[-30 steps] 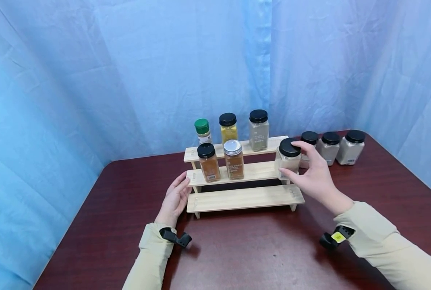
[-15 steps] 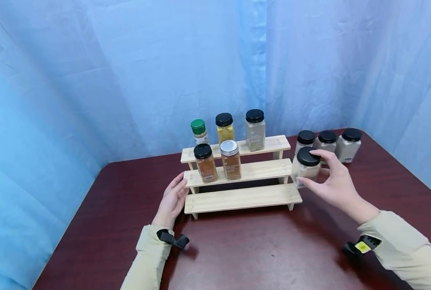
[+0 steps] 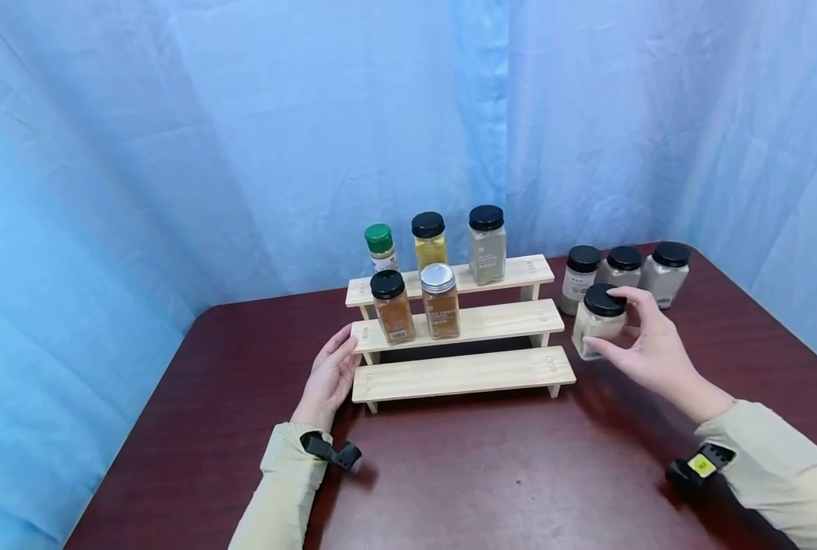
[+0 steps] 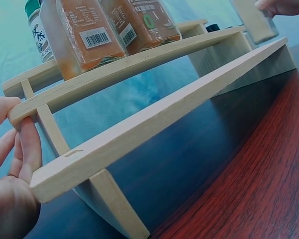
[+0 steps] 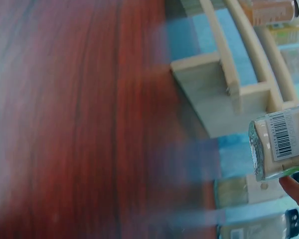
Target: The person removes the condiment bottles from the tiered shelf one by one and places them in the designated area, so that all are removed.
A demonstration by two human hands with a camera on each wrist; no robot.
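Observation:
My right hand [image 3: 659,365] holds a glass spice jar [image 3: 599,327] of beige powder by its black lid and side, thumb in front. The jar is beside the right end of the three-step wooden spice rack [image 3: 463,374]; the right wrist view shows a barcode label on that jar [image 5: 284,142]. At the rack's left end, my left hand [image 3: 329,376] pinches the middle shelf, thumb above and fingers below in the left wrist view. Two jars of orange-brown powder, one black-lidded [image 3: 395,315] and one silver-lidded [image 3: 441,312], stand on that shelf.
On the top shelf stand a green-capped bottle [image 3: 382,248], a yellow-filled jar [image 3: 431,248] and a grey-filled jar [image 3: 487,252]. Three black-lidded jars [image 3: 664,279] stand on the dark red table [image 3: 491,473] behind my right hand. Blue curtains [image 3: 298,153] hang around the table.
My right hand has carried the beige-powder jar off the right end of the middle shelf, rightward and slightly toward me. The left hand stays at the rack's left end.

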